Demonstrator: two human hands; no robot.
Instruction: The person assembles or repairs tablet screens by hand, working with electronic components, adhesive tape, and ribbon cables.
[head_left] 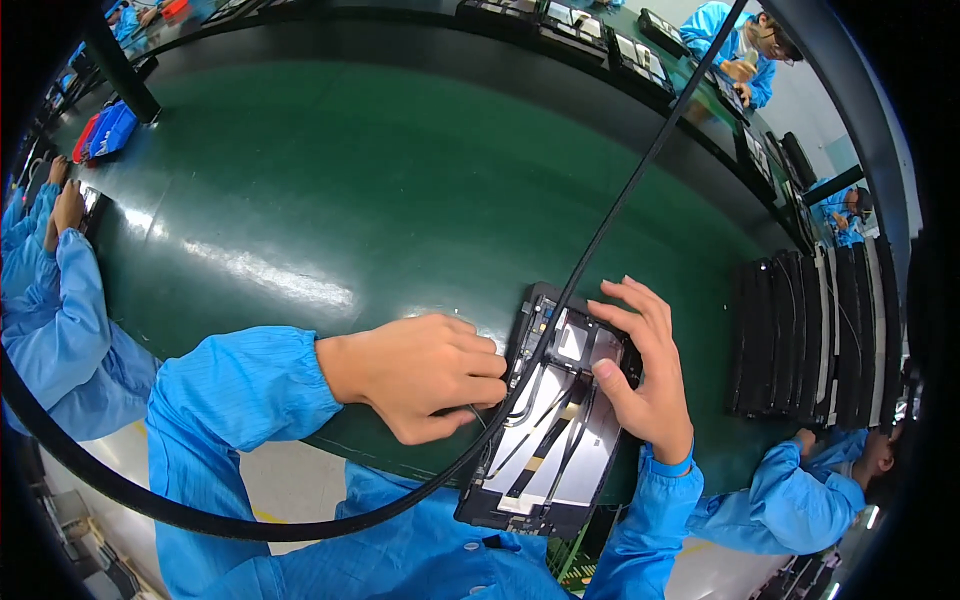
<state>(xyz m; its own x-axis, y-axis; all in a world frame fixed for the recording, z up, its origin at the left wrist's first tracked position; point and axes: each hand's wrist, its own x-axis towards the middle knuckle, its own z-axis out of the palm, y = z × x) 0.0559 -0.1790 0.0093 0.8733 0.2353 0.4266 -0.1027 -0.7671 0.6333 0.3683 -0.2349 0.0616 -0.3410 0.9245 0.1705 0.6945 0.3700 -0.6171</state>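
Note:
A dark-framed tablet-like device [530,470], its inside exposed, lies tilted on the green table in front of me. Silver plates, black cables and a small circuit board show within it. At its left edge, my left hand [425,375] is closed with curled fingers; a thin dark piece shows by the thumb, and what the fingers hold is too hidden to name. My right hand [650,365] rests along the device's upper right side, fingers spread and thumb over the inner parts. A black cable in the foreground crosses in front of the device.
A row of upright black devices [810,335] stands at the right on the green table [400,180]. Blue and red bins [110,130] sit at the far left. Similar opened devices [640,60] line a dark raised ledge at the back. Co-workers in blue sit left, right and beyond.

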